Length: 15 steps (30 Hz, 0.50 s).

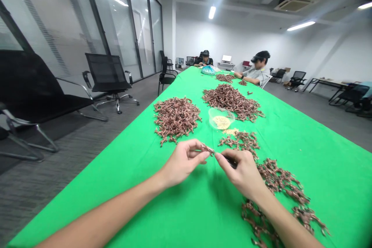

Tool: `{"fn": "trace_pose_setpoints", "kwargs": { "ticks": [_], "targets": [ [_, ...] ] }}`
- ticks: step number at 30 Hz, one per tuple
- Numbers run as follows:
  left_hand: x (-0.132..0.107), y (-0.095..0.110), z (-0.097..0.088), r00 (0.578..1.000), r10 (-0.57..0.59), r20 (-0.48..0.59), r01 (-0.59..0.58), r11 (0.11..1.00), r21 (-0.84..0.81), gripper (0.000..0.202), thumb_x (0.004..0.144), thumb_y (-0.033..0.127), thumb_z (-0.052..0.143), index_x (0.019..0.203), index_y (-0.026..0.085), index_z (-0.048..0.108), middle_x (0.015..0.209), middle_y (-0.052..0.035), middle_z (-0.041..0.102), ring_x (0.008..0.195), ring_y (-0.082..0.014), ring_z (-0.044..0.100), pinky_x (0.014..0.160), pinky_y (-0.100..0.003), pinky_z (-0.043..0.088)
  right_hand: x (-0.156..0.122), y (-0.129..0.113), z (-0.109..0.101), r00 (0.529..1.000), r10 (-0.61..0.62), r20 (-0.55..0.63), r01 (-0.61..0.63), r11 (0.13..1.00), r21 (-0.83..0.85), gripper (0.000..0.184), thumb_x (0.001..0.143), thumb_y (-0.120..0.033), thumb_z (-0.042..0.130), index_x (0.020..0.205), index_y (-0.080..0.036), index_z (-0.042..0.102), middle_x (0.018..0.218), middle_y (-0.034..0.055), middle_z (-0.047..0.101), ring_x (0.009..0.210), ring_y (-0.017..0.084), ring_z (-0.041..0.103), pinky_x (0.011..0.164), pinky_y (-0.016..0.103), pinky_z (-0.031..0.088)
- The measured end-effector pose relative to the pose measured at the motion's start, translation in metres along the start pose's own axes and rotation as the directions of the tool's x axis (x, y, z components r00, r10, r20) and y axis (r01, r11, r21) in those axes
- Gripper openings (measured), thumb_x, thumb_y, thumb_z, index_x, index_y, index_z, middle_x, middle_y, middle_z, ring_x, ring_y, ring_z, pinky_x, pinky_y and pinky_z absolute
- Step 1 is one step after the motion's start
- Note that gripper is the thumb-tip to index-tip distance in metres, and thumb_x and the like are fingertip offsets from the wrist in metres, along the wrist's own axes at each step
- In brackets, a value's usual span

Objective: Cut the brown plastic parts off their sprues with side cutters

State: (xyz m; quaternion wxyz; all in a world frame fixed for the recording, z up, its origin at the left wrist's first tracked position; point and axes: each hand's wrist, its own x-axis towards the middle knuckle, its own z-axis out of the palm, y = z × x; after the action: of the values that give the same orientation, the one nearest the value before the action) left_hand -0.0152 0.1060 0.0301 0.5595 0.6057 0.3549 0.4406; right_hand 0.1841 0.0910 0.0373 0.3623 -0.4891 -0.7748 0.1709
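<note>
Head view: nearest, loose brown pieces (280, 178) lie scattered on the green cloth (186, 217), some covered by the right forearm (286, 219). Just beyond, the left hand (184, 162) pinches a small brown piece (207, 149) between thumb and fingers. It sits between the two hands, its long axis slanting from far left to near right, so its free end points at the right hand (240, 170). That hand is curled around a dark tool (231, 161), mostly hidden in the grip; whether its tip touches the piece I cannot tell. The piece's shape is partly masked by fingers. Farther lie a clear tub (218, 112) of pale bits, a left heap (176, 118) and a right heap (231, 100); beyond, two seated people (261, 75), their hands too small to read.
</note>
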Motion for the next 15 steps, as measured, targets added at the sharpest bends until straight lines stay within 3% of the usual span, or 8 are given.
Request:
{"fn": "trace_pose_setpoints", "kwargs": {
  "ticks": [7,15],
  "targets": [
    [-0.0036,0.0027,0.0021,0.999,0.042,-0.029,-0.039,0.994,0.104,0.030,0.076,0.033,0.080,0.088,0.015,0.059,0.096,-0.0076,0.073,0.093,-0.0211,0.069,0.083,-0.034,0.053,0.0012,0.0004,-0.0003,0.989,0.042,0.139,-0.072,0.973,0.217,0.050,0.095,-0.051,0.051,0.057,-0.018,0.049,0.054,-0.0038,0.035,0.050,0.011,0.033,0.049,0.028,0.021],
    [-0.0051,0.0058,0.0031,0.999,0.033,-0.023,-0.032,0.998,0.056,0.033,0.077,0.033,0.080,0.092,0.016,0.056,0.090,-0.0049,0.072,0.083,-0.0172,0.069,0.076,-0.030,0.052,0.0056,0.0048,-0.0048,0.948,0.078,0.310,-0.210,0.883,0.419,0.056,0.094,-0.061,0.052,0.065,-0.014,0.063,0.051,0.0004,0.053,0.047,0.012,0.042,0.048,0.026,0.031]
  ]
}}
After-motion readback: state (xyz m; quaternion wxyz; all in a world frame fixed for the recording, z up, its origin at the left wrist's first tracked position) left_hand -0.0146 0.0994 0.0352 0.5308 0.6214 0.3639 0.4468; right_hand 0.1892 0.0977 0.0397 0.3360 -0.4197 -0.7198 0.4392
